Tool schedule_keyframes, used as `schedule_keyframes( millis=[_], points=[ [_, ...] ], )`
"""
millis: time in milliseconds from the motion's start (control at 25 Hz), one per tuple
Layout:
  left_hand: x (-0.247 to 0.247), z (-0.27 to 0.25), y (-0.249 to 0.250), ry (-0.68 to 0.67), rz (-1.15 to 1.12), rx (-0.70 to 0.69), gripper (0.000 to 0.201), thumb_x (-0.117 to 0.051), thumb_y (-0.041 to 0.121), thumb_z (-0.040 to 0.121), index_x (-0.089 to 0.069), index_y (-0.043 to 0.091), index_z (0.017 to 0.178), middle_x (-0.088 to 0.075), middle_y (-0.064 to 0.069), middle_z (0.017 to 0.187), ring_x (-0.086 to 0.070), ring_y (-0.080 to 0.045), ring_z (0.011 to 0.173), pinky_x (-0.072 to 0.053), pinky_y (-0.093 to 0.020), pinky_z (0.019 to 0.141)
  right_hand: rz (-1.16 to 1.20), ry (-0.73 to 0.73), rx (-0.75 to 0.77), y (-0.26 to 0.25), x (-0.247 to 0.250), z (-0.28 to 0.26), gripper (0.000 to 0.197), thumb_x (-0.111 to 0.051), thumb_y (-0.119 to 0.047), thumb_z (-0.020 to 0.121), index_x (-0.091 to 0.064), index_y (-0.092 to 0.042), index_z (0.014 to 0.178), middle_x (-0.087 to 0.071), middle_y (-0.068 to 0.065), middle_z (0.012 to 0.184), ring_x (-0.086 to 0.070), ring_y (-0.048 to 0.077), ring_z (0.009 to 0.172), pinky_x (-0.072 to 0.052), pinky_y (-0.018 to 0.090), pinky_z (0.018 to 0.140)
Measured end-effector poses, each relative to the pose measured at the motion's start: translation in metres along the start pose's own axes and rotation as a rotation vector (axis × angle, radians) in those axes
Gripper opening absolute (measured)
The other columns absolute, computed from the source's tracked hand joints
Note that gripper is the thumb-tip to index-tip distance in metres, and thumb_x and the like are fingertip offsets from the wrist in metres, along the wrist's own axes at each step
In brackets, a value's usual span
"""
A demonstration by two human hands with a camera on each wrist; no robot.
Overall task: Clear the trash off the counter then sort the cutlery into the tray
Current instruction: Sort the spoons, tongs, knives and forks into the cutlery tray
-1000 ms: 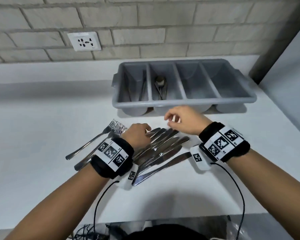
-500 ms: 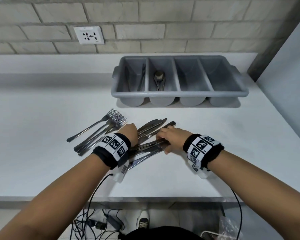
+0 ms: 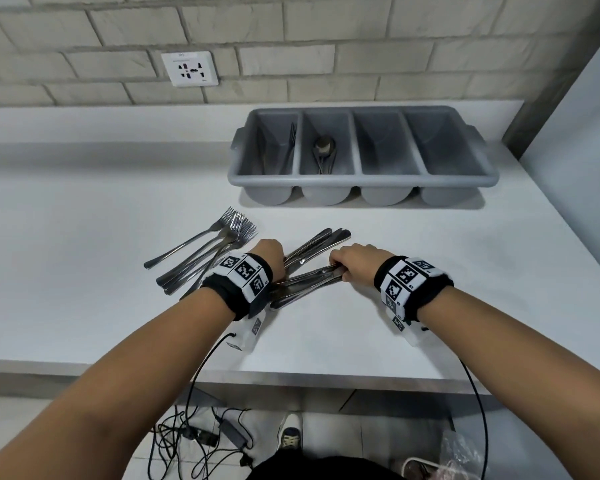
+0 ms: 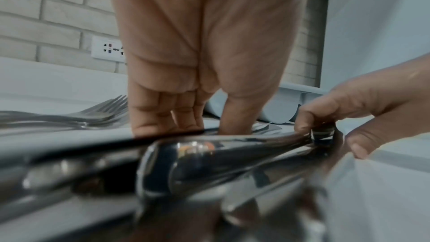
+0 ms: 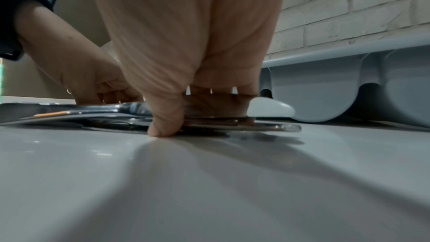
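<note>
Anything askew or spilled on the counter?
Nothing spilled or damaged. The knives lie fanned in a loose pile under both hands, not aligned, and the forks beside them are splayed too. The tray sits square, with cutlery in its two left compartments.

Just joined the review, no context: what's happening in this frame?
A person is sorting cutlery on a white counter. Both hands are on a pile of knives: the right hand grips one end of a bundle, and the left hand rests its fingers on the other end. A bunch of forks lies loose to the left. The grey tray behind holds cutlery in its two left compartments; the two right ones look empty.
</note>
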State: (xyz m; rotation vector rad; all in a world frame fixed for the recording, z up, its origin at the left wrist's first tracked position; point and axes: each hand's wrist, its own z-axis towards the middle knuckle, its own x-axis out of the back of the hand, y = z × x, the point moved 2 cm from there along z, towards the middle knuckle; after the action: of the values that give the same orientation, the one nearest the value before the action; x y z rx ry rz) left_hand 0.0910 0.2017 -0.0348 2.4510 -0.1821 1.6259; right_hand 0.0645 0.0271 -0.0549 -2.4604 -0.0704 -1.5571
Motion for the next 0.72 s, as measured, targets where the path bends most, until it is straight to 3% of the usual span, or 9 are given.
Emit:
schedule_keyframes(
  millis=[160,360,440,520,640,720],
  points=[
    [0.003,-0.005,0.008,-0.014,0.054,0.026,0.031,-0.053,0.022,0.087,-0.066,0.003,0.106,-0.069,-0.016,0.112,-0.063,-0.032,0.107,-0.049,-0.034,0.089,-0.051,-0.009,-0.025,0.0,-0.002,-0.002,0.008,-0.049,-0.016,0.085,-0.048,-0.023,0.088,-0.057,0.005,0.109,-0.054,0.032,0.104,-0.046,0.047,0.092],
    [0.001,-0.005,0.015,-0.053,0.09,0.041,0.034,-0.046,0.019,0.091,-0.059,-0.001,0.116,-0.062,-0.018,0.124,-0.059,-0.032,0.116,-0.047,-0.033,0.093,-0.13,0.018,-0.062,-0.004,0.0,-0.013,0.022,-0.044,-0.011,0.087,-0.05,-0.015,0.108,-0.055,0.007,0.117,-0.051,0.035,0.109,-0.044,0.043,0.094],
    [0.001,-0.003,0.014,-0.021,0.057,0.037,0.031,-0.046,0.014,0.091,-0.057,-0.001,0.117,-0.062,-0.018,0.124,-0.059,-0.032,0.114,-0.047,-0.033,0.087,-0.186,0.039,-0.05,-0.008,0.003,-0.018,0.027,-0.039,-0.004,0.088,-0.049,-0.01,0.112,-0.055,0.008,0.118,-0.054,0.033,0.109,-0.042,0.039,0.089],
    [0.0,-0.004,0.011,0.01,0.038,0.032,0.029,-0.045,0.01,0.09,-0.055,-0.001,0.115,-0.062,-0.018,0.121,-0.06,-0.033,0.11,-0.046,-0.034,0.083,-0.224,0.047,-0.03,-0.011,0.004,-0.018,0.027,-0.037,-0.002,0.09,-0.048,-0.007,0.114,-0.056,0.009,0.119,-0.057,0.031,0.108,-0.04,0.037,0.085],
    [-0.001,0.003,0.002,-0.007,0.047,-0.011,0.03,-0.042,0.008,0.09,-0.051,-0.001,0.117,-0.059,-0.019,0.124,-0.058,-0.033,0.113,-0.046,-0.037,0.091,-0.226,0.03,-0.052,-0.012,0.003,-0.014,0.025,-0.035,-0.003,0.089,-0.048,-0.01,0.11,-0.058,0.009,0.115,-0.055,0.034,0.106,-0.041,0.042,0.089],
    [0.0,0.008,-0.004,-0.017,0.057,-0.049,0.031,-0.041,0.01,0.091,-0.049,0.0,0.119,-0.057,-0.019,0.127,-0.055,-0.034,0.116,-0.044,-0.038,0.095,-0.226,0.037,-0.063,-0.011,0.003,-0.013,0.024,-0.035,-0.004,0.088,-0.048,-0.011,0.106,-0.058,0.008,0.111,-0.056,0.034,0.103,-0.043,0.041,0.083]
  ],
)
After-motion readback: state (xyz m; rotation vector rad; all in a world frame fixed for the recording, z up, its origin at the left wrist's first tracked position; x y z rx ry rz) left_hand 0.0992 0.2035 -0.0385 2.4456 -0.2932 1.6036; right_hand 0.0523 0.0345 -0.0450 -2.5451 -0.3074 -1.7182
